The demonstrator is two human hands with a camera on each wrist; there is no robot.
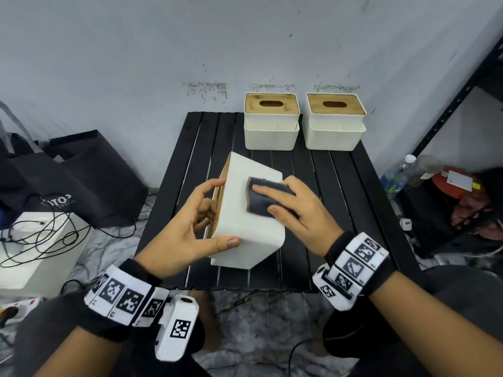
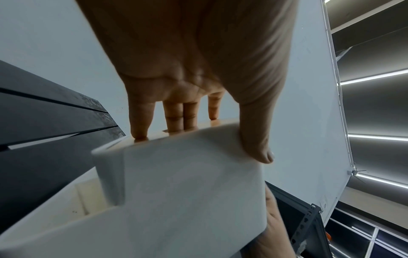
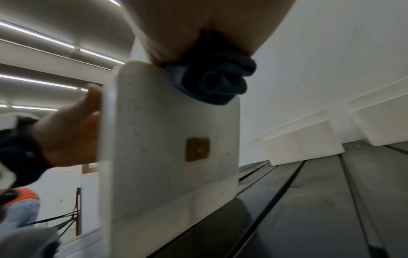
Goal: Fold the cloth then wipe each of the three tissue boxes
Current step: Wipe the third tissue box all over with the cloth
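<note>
A white tissue box (image 1: 245,227) with a wooden lid lies tipped on its side at the middle of the black slatted table (image 1: 340,213). My left hand (image 1: 209,210) grips it, thumb on the near white side and fingers on the lid, as the left wrist view shows for the box (image 2: 181,192) and the hand (image 2: 212,132). My right hand (image 1: 272,198) holds a folded dark cloth (image 1: 255,202) against the box's upward side, index finger laid over it. The right wrist view shows the cloth (image 3: 212,83) bunched under the palm on the box (image 3: 167,148). Two more tissue boxes (image 1: 272,123) (image 1: 336,123) stand upright at the back.
Black bags (image 1: 81,170) and a white box with cables (image 1: 40,240) sit on the floor to the left. A black metal shelf (image 1: 457,104), plastic bottles (image 1: 397,172) and clutter stand to the right. A pale wall runs behind the table.
</note>
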